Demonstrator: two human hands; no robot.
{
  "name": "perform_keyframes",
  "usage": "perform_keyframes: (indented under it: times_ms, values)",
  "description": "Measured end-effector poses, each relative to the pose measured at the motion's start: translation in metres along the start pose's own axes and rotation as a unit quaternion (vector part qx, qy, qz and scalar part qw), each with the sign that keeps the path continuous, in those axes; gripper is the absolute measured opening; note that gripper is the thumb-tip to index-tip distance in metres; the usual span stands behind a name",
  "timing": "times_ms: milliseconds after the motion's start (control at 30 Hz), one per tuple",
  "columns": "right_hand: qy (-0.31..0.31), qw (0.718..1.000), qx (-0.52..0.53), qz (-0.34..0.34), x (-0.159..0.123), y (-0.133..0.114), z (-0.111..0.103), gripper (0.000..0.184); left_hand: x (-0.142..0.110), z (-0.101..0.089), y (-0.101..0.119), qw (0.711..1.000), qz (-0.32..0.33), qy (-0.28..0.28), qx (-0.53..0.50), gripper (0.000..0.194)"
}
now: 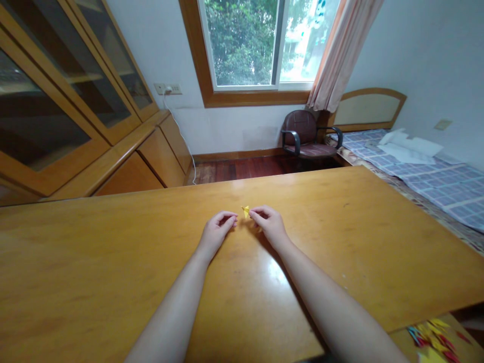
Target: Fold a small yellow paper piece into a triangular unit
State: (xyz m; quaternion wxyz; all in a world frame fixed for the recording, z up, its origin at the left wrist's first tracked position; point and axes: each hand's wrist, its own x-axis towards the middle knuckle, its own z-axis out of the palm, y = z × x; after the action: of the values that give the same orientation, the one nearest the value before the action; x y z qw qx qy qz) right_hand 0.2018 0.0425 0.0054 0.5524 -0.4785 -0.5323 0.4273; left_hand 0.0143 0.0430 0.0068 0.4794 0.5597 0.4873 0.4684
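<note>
A small folded piece of yellow paper (245,210) is pinched in the fingertips of my right hand (267,222), just above the wooden table (113,262). My left hand (218,227) rests on the table right beside it, its fingers curled inward and its fingertips close to the paper; whether they touch it I cannot tell. Both forearms reach in from the near edge.
A pile of small coloured paper pieces (434,338) lies at the lower right, below the table's corner. Behind the table stand a wooden cabinet with glass doors (75,116), a dark office chair (306,133) under the window, and a bed (423,171) at the right.
</note>
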Motion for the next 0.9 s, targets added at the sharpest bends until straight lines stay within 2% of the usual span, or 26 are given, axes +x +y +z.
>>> perform_keyframes:
  times_ms: [400,900]
  values:
    - [-0.063,0.996,-0.055,-0.039,-0.0042,-0.0003,0.0019,0.016,-0.0017,0.0017,0.0071,0.998,0.047,0.020,0.033,0.021]
    - [-0.064,0.993,-0.080,-0.051,-0.0050,-0.0021,0.0018,0.012,-0.0020,0.0001,0.0034,0.995,0.072,0.009,0.067,0.017]
